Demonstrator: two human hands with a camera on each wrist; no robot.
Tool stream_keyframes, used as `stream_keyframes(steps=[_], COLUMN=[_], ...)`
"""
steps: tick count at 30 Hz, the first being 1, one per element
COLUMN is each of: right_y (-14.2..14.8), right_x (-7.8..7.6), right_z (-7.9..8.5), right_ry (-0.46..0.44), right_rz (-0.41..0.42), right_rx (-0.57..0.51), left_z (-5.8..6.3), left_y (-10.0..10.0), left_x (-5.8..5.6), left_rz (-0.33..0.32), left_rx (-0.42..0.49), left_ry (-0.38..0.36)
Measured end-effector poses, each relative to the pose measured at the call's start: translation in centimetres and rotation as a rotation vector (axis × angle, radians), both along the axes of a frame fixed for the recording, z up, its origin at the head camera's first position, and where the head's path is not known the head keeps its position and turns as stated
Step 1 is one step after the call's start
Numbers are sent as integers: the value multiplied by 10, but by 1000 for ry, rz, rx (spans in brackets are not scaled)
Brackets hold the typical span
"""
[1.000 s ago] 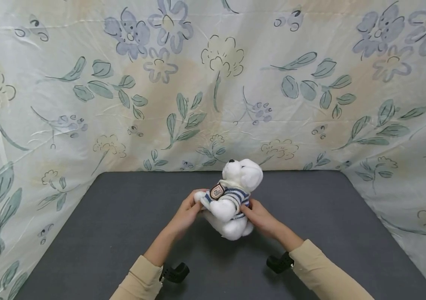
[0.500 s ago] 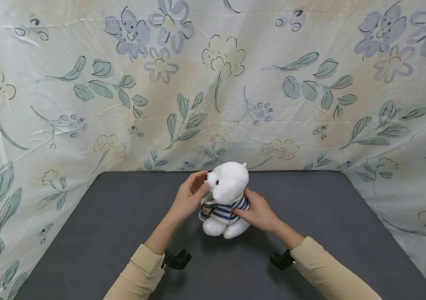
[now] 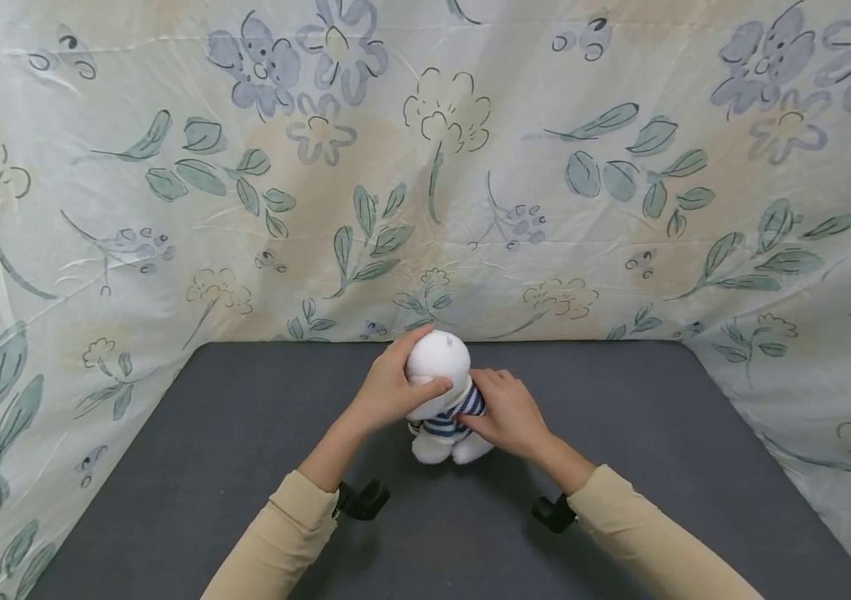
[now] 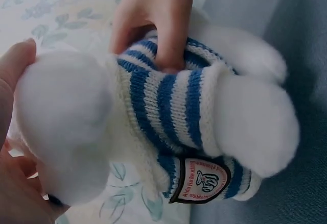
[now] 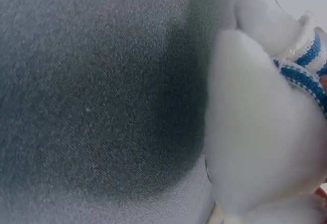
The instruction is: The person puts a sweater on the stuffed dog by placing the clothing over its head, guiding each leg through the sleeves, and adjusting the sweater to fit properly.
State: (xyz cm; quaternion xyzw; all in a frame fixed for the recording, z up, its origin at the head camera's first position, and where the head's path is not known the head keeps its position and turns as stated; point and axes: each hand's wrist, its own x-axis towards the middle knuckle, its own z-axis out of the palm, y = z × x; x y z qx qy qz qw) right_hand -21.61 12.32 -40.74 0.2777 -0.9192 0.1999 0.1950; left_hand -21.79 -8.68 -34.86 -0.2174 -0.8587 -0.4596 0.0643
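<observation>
A white plush bear (image 3: 438, 358) in a blue-and-white striped knit sweater (image 4: 168, 106) is upright at mid-table in the head view. My left hand (image 3: 387, 387) holds its head from the left, thumb across the front and fingers round the far side. My right hand (image 3: 511, 414) grips the sweater at the bear's side, thumb in front. A dark-edged badge (image 4: 202, 180) with printed lettering shows on the sweater in the left wrist view. White legs (image 5: 260, 127) fill the right of the right wrist view. The bear's face is mostly hidden by my left hand.
The dark grey table (image 3: 245, 467) lies under the bear. A floral cloth (image 3: 440, 183) hangs behind the table's back edge and along both sides. Black wrist-worn devices (image 3: 365, 500) sit below both wrists.
The bear has gone from tilted back to upright and turned. My left hand has let go of its paw and moved up to hold the head. My right hand keeps its grip on the body.
</observation>
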Motion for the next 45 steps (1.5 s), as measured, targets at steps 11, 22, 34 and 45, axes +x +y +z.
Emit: stream_keyframes(steps=[11,22,34,45], right_y=[-5,-4,4,-4], right_x=[-6,-7,-11,-10], right_z=[-12,-19,5,13], right_ry=[11,-92,-428,-513], right_rz=[-36,-42,-227,-360], right_rx=[19,30,-265,-178], left_z=[-15,-30,-31,-34], left_y=[0,-2,-3,-1], left_x=[-10,-16,-18,-17], left_rz=[14,21,18,22], left_rx=[-14,6,4,28], left_ry=[58,60,31,41])
